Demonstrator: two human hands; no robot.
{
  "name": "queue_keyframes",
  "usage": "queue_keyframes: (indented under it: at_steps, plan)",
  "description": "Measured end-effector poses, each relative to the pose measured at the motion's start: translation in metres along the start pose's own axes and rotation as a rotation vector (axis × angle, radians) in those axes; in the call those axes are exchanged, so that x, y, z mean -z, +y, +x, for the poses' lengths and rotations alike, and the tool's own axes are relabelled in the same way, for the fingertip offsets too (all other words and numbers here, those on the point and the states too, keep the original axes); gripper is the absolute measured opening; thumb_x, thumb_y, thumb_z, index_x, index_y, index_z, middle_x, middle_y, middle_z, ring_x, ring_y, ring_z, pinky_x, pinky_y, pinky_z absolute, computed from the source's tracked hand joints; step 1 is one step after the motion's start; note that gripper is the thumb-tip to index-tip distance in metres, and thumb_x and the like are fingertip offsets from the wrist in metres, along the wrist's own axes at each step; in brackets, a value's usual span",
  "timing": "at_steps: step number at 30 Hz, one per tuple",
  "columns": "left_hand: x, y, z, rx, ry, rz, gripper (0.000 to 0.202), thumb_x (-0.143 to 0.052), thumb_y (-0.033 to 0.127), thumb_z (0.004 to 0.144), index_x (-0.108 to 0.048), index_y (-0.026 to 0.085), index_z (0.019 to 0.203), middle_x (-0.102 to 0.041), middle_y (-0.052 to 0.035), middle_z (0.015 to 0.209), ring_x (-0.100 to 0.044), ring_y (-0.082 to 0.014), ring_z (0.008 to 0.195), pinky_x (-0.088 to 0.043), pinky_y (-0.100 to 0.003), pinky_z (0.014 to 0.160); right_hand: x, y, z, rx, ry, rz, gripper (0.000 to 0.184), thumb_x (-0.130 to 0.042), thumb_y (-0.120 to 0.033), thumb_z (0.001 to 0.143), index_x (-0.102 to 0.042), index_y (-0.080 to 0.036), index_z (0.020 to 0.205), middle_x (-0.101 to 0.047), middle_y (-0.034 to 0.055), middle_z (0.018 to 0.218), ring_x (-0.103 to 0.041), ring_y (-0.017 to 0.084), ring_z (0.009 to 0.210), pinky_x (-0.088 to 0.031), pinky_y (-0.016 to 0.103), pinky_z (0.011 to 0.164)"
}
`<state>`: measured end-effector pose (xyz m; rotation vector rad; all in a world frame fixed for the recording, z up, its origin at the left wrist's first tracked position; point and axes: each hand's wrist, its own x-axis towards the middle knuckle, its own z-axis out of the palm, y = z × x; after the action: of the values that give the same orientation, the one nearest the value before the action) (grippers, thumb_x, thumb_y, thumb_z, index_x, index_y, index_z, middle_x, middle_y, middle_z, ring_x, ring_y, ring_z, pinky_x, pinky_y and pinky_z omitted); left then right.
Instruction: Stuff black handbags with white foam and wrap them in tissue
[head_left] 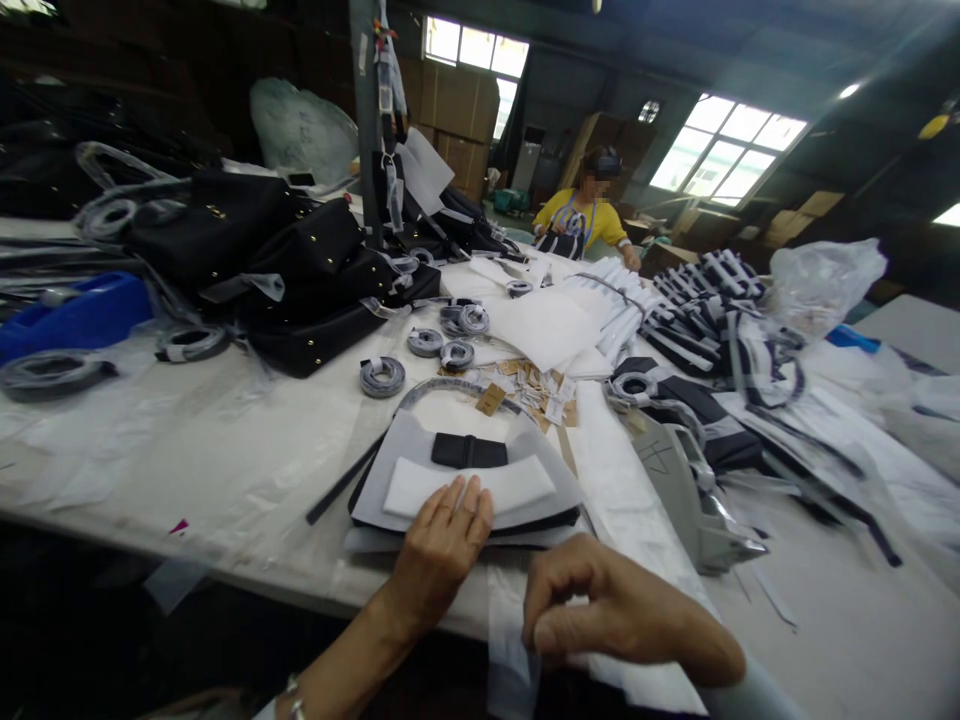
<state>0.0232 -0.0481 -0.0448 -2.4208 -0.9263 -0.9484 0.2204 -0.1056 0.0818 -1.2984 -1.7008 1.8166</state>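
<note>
My left hand (pixel 446 540) lies flat, fingers stretched out, on a white foam strip (pixel 517 487). The strip rests across a black handbag (pixel 367 512) covered with a white sheet (pixel 382 460). Above the strip, a black flap tab (pixel 470 451) shows on the bag. A wrapped handle (pixel 427 387) arches at its far side, with a brown tag (pixel 491 400) beside it. My right hand (pixel 600 605) is curled in the air at the table's near edge, close to a hanging clear plastic strip (pixel 513 665). What its fingers hold, if anything, is hidden.
Black bags (pixel 300 270) are heaped at left, near a blue bin (pixel 75 315). Coiled wrapped straps (pixel 382 377) and a tag pile (pixel 551 395) lie beyond. A grey tape dispenser (pixel 679 490) stands at right, before wrapped straps (pixel 697 310). Across the table works a person (pixel 585 210) in yellow.
</note>
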Motion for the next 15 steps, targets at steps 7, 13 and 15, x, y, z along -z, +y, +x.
queue_keyframes:
  at_steps: [7, 13, 15]
  plan:
    - [-0.016, 0.016, -0.007, -0.065, 0.019, 0.014, 0.034, -0.037, 0.018, 0.100, -0.060, 0.014, 0.125, -0.063, -0.0132, 0.131, -0.058, -0.0254, 0.122, -0.045, -0.039, 0.104, 0.065, -0.012, 0.068, 0.167, 0.474, -0.510, 0.022, -0.058, -0.034, 0.091, -0.072, -0.018, 0.090, -0.072, 0.0014, 0.082, -0.064, 0.016, 0.077, -0.049, 0.024, 0.071]
    - [-0.023, 0.018, -0.013, -0.026, 0.064, 0.025, 0.033, -0.037, 0.021, 0.100, -0.061, 0.014, 0.123, -0.062, -0.0128, 0.133, -0.057, -0.0246, 0.124, -0.043, -0.038, 0.106, 0.103, 0.013, 0.111, -0.311, 0.430, -1.174, 0.022, -0.055, -0.019, 0.089, -0.077, -0.016, 0.090, -0.075, 0.0128, 0.095, -0.069, 0.026, 0.094, -0.047, 0.031, 0.079]
    - [-0.024, 0.019, -0.013, -0.016, 0.074, 0.017, 0.033, -0.038, 0.021, 0.100, -0.061, 0.014, 0.123, -0.062, -0.0125, 0.132, -0.057, -0.0248, 0.124, -0.043, -0.038, 0.107, 0.110, 0.021, 0.115, -0.371, 0.410, -1.203, 0.019, -0.060, -0.022, 0.085, -0.078, -0.016, 0.087, -0.075, 0.0146, 0.092, -0.070, 0.029, 0.092, -0.048, 0.032, 0.077]
